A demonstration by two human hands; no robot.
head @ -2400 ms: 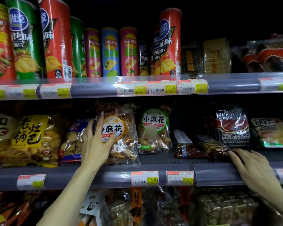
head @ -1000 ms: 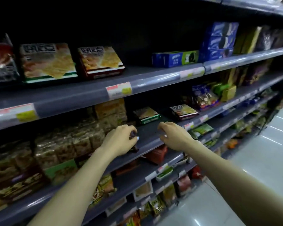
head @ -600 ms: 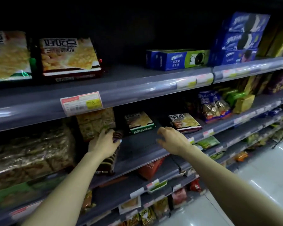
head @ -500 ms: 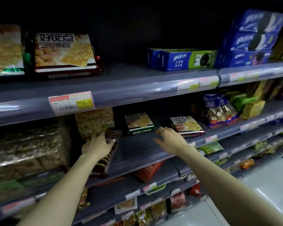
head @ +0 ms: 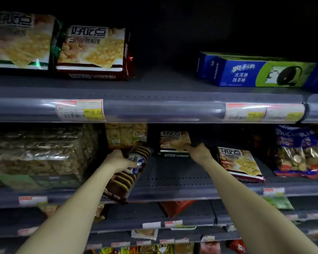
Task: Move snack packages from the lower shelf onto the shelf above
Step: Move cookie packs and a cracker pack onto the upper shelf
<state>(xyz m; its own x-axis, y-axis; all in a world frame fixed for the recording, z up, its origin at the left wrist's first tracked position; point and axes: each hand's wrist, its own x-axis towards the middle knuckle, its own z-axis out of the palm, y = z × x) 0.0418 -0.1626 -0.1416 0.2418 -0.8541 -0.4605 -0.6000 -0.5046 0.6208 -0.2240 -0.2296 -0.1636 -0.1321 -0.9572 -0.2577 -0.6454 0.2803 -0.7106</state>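
My left hand [head: 117,160] is closed around a long clear pack of brown sandwich cookies [head: 125,178] that hangs over the front of the lower shelf [head: 173,193]. My right hand [head: 198,152] reaches deeper and grips the lower right corner of a green-edged cracker pack [head: 173,142] standing at the back of the same shelf. A red-edged cracker pack [head: 240,165] lies just right of that hand. The shelf above [head: 163,109] has a bare stretch in its middle, between a red-edged cracker pack [head: 94,52] and a blue cookie box [head: 253,70].
Big clear bags of brown snacks [head: 39,154] fill the lower shelf's left side. A blue biscuit bag [head: 299,153] sits at its right. A green-edged cracker pack [head: 18,41] stands upper left. Price tags [head: 81,110] line the shelf rails. More shelves of goods run below.
The view swung right from the chip aisle to the cracker shelves. My left hand took hold of the cookie pack; my right hand moved in from mid-shelf to the green-edged cracker pack.
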